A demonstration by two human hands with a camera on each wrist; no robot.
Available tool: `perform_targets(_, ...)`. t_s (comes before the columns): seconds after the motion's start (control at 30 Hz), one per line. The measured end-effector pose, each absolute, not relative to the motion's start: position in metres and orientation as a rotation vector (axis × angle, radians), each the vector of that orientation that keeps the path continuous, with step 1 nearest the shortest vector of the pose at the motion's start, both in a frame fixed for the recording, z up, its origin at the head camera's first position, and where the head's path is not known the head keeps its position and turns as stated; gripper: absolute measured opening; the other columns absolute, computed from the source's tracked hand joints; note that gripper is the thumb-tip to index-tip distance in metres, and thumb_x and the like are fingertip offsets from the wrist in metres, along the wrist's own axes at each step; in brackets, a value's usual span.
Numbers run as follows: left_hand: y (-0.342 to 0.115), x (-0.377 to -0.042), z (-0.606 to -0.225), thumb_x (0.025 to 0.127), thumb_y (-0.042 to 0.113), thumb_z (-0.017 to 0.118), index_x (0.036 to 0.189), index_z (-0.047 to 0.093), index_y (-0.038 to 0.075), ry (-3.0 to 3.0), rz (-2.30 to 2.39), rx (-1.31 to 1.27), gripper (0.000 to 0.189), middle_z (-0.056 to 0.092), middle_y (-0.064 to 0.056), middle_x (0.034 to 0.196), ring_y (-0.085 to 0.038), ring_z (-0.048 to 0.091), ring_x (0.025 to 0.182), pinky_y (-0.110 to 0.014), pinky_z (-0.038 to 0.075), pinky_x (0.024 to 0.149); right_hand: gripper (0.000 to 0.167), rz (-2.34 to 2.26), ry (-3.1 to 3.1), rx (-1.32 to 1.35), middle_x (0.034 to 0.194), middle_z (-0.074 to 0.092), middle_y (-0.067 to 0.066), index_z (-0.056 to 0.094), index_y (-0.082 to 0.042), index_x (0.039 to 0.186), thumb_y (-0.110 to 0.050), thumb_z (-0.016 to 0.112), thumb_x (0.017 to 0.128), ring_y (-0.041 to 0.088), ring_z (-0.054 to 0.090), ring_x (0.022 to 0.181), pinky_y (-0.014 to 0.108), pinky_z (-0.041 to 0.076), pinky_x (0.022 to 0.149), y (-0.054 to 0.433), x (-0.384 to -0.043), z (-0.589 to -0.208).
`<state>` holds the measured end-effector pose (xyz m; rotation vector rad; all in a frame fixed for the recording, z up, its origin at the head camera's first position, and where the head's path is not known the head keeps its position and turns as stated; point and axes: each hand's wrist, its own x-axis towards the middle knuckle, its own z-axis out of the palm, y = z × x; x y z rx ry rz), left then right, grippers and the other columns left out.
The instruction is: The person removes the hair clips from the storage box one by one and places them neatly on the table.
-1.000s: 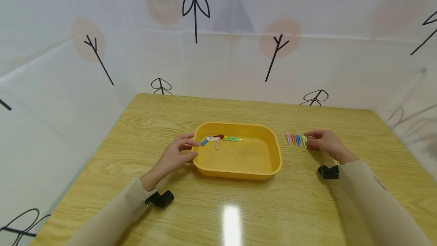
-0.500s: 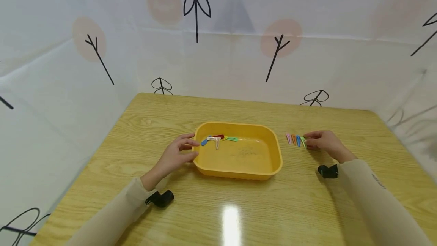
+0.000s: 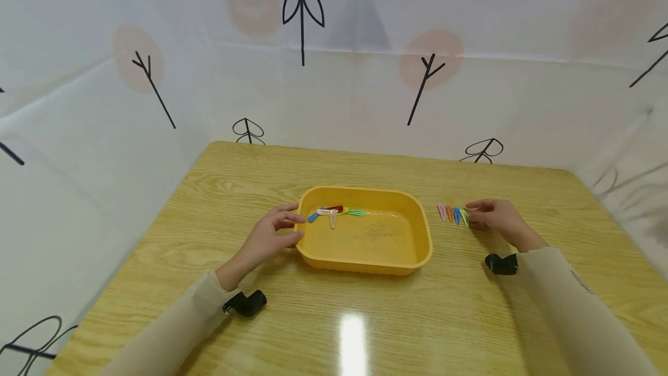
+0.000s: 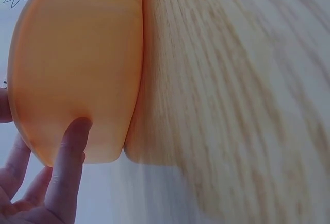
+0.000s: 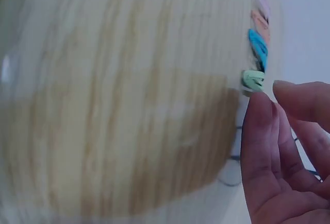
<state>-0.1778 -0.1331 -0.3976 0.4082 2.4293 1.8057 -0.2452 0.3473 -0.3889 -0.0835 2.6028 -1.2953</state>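
A yellow plastic tray [image 3: 365, 266] stands in the middle of the table. My left hand [image 3: 271, 237] grips its left end, some fingers over the rim and one against the outer wall [image 4: 77, 69]. Inside the tray lie several snap hair clips, among them a blue one [image 3: 313, 217] and a green one [image 3: 356, 213]. Right of the tray, a row on the table runs pink [image 3: 442, 212], orange [image 3: 450, 214], blue [image 3: 457, 216], light green [image 3: 464, 217]. My right hand [image 3: 496, 222] is at the light green hair clip [image 5: 252, 80], fingers bent, fingertips beside its end; contact is unclear.
The wooden table [image 3: 313, 329] ends in front of a white patterned curtain [image 3: 355, 97]. Black wrist mounts [image 3: 245, 304] sit at both sleeves. A bright reflection shows near the table's front.
The light green hair clip has tilted, its upper end now closer to the blue one in the row. My right hand has barely moved, and my left hand keeps its place on the tray.
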Motion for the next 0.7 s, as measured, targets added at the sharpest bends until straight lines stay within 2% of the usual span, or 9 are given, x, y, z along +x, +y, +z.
perform_targets(0.1, -0.133, -0.178, -0.398, 0.083, 0.007, 0.069, 0.109, 0.063, -0.006, 2.428, 1.804, 0.402, 0.030, 0.038, -0.009, 0.140, -0.039, 0.049, 0.113, -0.032, 0.057, 0.070, 0.046, -1.250, 2.647, -0.111, 0.104, 0.059, 0.019, 0.043, 0.015, 0.128, -0.011, 0.055, 0.093, 0.010, 0.060, 0.077, 0.027, 0.053, 0.069, 0.348, -0.244, -0.385)
perform_targets(0.3, -0.133, -0.179, -0.399, 0.083, 0.007, 0.069, 0.109, 0.063, -0.006, 2.422, 1.809, 0.396, 0.030, 0.038, -0.009, 0.141, -0.038, 0.049, 0.113, -0.032, 0.057, 0.070, 0.044, -1.272, 2.679, -0.171, 0.107, 0.058, 0.023, 0.042, 0.013, 0.131, -0.013, 0.050, 0.096, 0.015, 0.063, 0.086, 0.038, 0.053, 0.080, 0.347, -0.241, -0.373)
perform_targets(0.53, -0.132, -0.177, -0.398, 0.083, 0.008, 0.069, 0.109, 0.064, -0.004, 2.462, 1.781, 0.399, 0.029, 0.038, -0.009, 0.141, -0.036, 0.050, 0.112, -0.032, 0.056, 0.071, 0.047, -1.318, 2.714, -0.205, 0.102, 0.054, 0.018, 0.043, 0.010, 0.132, -0.018, 0.053, 0.096, 0.012, 0.064, 0.087, 0.043, 0.051, 0.085, 0.343, -0.238, -0.361)
perform_targets(0.7, -0.132, -0.177, -0.397, 0.083, 0.009, 0.070, 0.109, 0.064, -0.003, 2.468, 1.770, 0.398, 0.029, 0.038, -0.008, 0.141, -0.035, 0.051, 0.112, -0.031, 0.056, 0.071, 0.047, -1.342, 2.714, -0.212, 0.102, 0.054, 0.016, 0.043, 0.009, 0.132, -0.019, 0.054, 0.095, 0.007, 0.063, 0.086, 0.042, 0.050, 0.086, 0.338, -0.238, -0.352)
